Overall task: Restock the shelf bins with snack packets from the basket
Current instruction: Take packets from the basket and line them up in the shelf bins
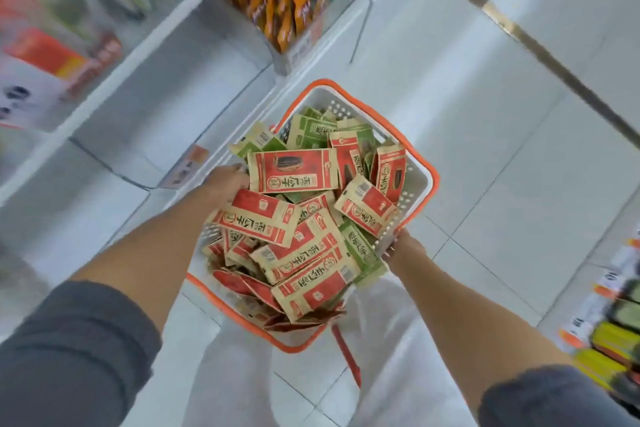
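Two hands: both on the basket [332,104], one at each side.
Left hand [225,184]: at the basket's left rim, fingers hidden under a red packet; whether it grasps anything cannot be told.
Right hand [403,248]: grasps the basket's perforated right wall, close to its near corner.
Snack packets [294,172]: red and green, heaped loosely in the basket, piled above its rim.
Shelf bin [277,3]: beyond the basket's far left corner, holding orange and blue packets upright.
Handle [346,350]: orange, hanging below the basket's near edge.
Floor [485,149]: pale tiles under the basket.
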